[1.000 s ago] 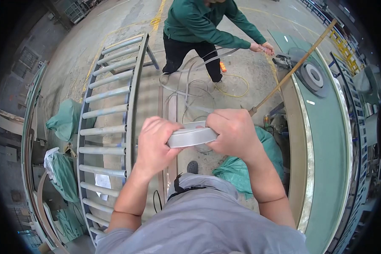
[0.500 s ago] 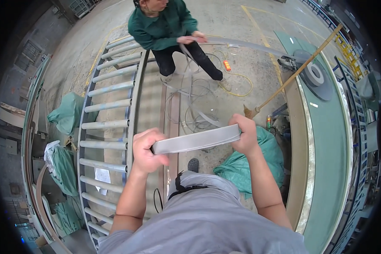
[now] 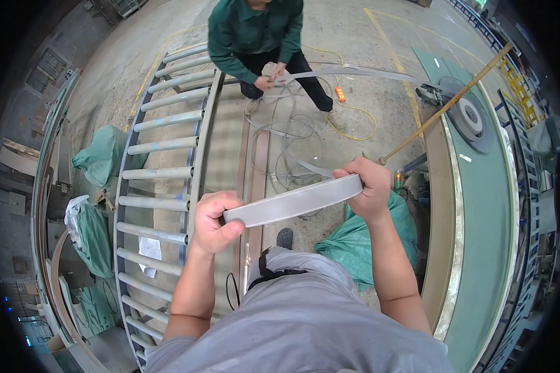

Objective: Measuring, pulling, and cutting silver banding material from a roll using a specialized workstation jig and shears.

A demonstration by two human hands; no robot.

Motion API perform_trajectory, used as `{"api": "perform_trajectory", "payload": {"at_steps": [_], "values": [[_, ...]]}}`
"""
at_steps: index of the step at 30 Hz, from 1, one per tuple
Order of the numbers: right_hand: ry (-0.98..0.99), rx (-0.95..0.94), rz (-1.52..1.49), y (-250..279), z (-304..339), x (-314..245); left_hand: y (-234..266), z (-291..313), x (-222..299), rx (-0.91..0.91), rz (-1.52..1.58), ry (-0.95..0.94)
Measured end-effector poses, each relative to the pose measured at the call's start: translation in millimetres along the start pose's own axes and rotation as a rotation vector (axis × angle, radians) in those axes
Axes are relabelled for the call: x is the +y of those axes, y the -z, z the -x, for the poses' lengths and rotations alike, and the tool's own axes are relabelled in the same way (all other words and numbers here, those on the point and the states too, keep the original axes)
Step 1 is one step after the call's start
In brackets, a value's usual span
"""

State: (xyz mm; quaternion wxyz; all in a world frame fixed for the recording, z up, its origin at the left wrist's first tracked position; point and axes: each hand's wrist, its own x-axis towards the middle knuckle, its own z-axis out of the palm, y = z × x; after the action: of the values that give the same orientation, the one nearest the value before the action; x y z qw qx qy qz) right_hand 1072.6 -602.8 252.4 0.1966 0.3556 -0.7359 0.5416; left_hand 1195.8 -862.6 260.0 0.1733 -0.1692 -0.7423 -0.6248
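Observation:
A coil of grey edge-banding strip (image 3: 295, 202) is stretched between my hands in front of my waist, its right end a little higher. My left hand (image 3: 218, 221) closes round the left end, thumb on the near face. Round the right end my right hand (image 3: 368, 186) is wrapped. A loose grey strip (image 3: 314, 168) runs from near my right hand to a tangle of loops (image 3: 292, 133) on the floor. Across from me, a person in a green shirt (image 3: 255, 37) holds a grey strip (image 3: 354, 71) that leads to a roll (image 3: 470, 118) at the right.
A roller conveyor (image 3: 162, 146) stands to my left, with green sacks (image 3: 102, 155) beyond it. On my right are a green-topped bench (image 3: 485, 205), a leaning broom handle (image 3: 448, 105) and a green sack (image 3: 373, 242). An orange socket block (image 3: 340, 94) with a yellow cable lies on the floor.
The right end of the coil has risen slightly and shifted right with my right hand. The co-worker has leaned over, lowering both hands along the strip.

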Motion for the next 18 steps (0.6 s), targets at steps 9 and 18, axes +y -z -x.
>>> {"api": "perform_trajectory", "payload": {"at_steps": [9,18], "values": [[0.071,-0.015,-0.011,-4.9,-3.6,0.6,7.8,7.3,-3.6,0.0,0.054,-0.008],[0.035,0.023,-0.141,-28.5,17.4,27.8,10.2,-20.5,24.3,-0.031,-0.186,-0.193]]}}
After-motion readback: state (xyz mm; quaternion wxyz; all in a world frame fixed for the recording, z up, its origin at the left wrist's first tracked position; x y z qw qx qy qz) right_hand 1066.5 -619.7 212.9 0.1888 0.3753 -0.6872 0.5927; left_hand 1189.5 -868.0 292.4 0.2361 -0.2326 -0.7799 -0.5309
